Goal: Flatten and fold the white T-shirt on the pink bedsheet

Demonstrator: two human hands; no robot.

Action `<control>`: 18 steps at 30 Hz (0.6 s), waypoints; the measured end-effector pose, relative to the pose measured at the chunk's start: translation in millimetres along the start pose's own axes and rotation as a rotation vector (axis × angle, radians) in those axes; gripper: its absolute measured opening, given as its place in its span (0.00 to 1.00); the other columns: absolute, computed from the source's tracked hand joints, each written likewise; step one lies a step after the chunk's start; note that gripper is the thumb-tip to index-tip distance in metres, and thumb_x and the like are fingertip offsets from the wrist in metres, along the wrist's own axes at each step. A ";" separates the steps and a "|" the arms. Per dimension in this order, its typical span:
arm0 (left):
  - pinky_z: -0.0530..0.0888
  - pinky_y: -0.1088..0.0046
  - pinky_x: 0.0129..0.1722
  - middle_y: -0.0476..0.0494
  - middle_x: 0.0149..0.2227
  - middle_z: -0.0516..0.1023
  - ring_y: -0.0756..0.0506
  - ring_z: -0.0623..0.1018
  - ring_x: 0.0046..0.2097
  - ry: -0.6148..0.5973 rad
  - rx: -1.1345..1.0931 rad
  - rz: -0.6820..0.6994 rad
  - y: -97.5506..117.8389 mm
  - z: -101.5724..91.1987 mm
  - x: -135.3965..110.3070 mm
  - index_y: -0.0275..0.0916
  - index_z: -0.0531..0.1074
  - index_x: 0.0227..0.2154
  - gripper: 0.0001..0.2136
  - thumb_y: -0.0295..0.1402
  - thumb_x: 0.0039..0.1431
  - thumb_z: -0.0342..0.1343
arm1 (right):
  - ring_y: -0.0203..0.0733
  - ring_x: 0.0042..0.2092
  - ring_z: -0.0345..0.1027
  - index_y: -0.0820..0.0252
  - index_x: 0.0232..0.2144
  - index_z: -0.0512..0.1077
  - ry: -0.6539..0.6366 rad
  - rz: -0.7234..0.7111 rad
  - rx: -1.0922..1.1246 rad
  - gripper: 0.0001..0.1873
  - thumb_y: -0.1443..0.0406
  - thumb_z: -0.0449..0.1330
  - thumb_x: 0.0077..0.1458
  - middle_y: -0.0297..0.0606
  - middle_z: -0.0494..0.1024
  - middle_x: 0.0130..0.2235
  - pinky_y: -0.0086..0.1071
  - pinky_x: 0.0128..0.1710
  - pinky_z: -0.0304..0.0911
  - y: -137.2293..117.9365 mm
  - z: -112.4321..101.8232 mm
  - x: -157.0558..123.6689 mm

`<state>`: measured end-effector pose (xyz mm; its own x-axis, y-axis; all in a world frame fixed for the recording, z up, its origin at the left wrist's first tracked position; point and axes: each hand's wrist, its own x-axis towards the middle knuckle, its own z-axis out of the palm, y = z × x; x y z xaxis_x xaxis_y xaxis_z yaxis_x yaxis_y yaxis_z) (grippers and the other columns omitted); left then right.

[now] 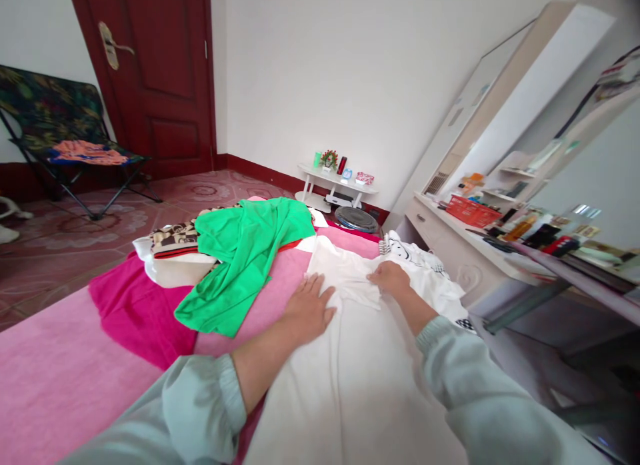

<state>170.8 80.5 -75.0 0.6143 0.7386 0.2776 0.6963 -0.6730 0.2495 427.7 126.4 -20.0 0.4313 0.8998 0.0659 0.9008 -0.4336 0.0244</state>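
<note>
A long white short-sleeved garment [360, 372] lies spread over the pink bed cover [55, 378], its lower part running toward me. My left hand [307, 310] rests palm down on its upper left edge, fingers stretched out and apart. On the other side, my right hand [391, 278] pinches the cloth near the right sleeve. A bright green garment [245, 252] lies crumpled to the left, over a patterned brown cloth [175, 238] and a magenta garment [145, 312]. To the right of my right hand is a white printed garment [430, 272].
A dresser [450, 242] with a red basket [473, 210] and several bottles stands along the right. Past the bed are a small white table [335, 177] and a dark round lidded object [356, 218]. A folding chair [55, 125] stands by the red door [170, 72].
</note>
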 end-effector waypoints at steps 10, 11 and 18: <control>0.47 0.56 0.64 0.38 0.65 0.51 0.39 0.50 0.65 -0.024 -0.008 0.005 -1.6 -2.5 1.1 0.40 0.59 0.60 0.24 0.43 0.65 0.45 | 0.44 0.51 0.62 0.58 0.46 0.70 0.295 -0.405 0.105 0.16 0.69 0.52 0.55 0.40 0.71 0.49 0.34 0.52 0.53 -4.5 2.9 -71.5; 0.47 0.56 0.64 0.38 0.65 0.51 0.39 0.50 0.65 -0.022 -0.014 0.007 -2.4 -2.0 1.4 0.40 0.59 0.60 0.23 0.43 0.64 0.46 | 0.44 0.51 0.62 0.58 0.47 0.70 0.239 -0.494 0.117 0.17 0.69 0.52 0.55 0.39 0.71 0.49 0.34 0.52 0.53 -5.2 4.2 -81.1; 0.55 0.71 0.61 0.36 0.62 0.58 0.47 0.59 0.62 0.105 -0.233 0.021 -12.3 -15.5 -3.4 0.29 0.52 0.61 0.25 0.40 0.68 0.39 | 0.44 0.57 0.57 0.60 0.53 0.67 0.109 -0.505 0.068 0.20 0.68 0.51 0.59 0.42 0.66 0.58 0.35 0.57 0.48 -11.2 10.7 -132.9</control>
<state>154.4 85.6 -64.7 0.5776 0.7241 0.3769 0.5719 -0.6884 0.4463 360.8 12.2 -39.8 -0.0625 0.9840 0.1667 0.9980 0.0608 0.0154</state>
